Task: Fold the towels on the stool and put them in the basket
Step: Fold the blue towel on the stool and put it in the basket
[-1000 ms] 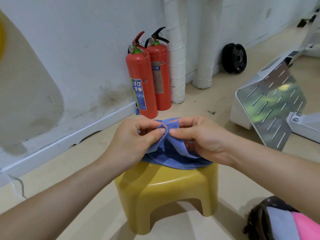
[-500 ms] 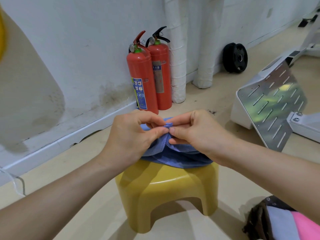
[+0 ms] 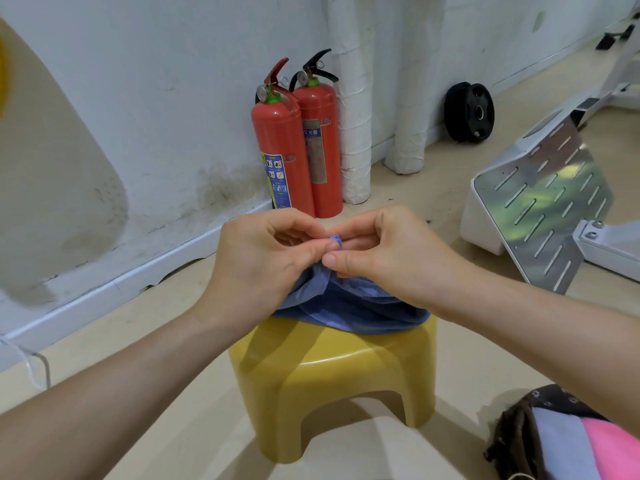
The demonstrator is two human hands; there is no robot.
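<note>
Head view first, from the biggest thing down: your yellow stool (image 3: 332,372) stands on the beige floor near the white wall, and the blue towel (image 3: 349,310) lies bunched across its top, covering most of the seat. Behind it two red fire extinguishers (image 3: 294,150) stand side by side against the wall, touching each other. At the lower right corner sits the dark basket (image 3: 512,434), with a grey-blue cloth (image 3: 557,445) and a pink cloth (image 3: 613,452) folded inside it; it lies well apart from the towel you are working.

Your left hand (image 3: 256,265) and right hand (image 3: 391,251) meet just above the stool, thumbs and forefingers pressed tip to tip. Both are closed in a narrow pinch on one raised edge of the towel; a small tuft of blue shows between your fingertips (image 3: 329,259). From that pinch the cloth hangs down beneath your palms to the heap on the seat.
</note>
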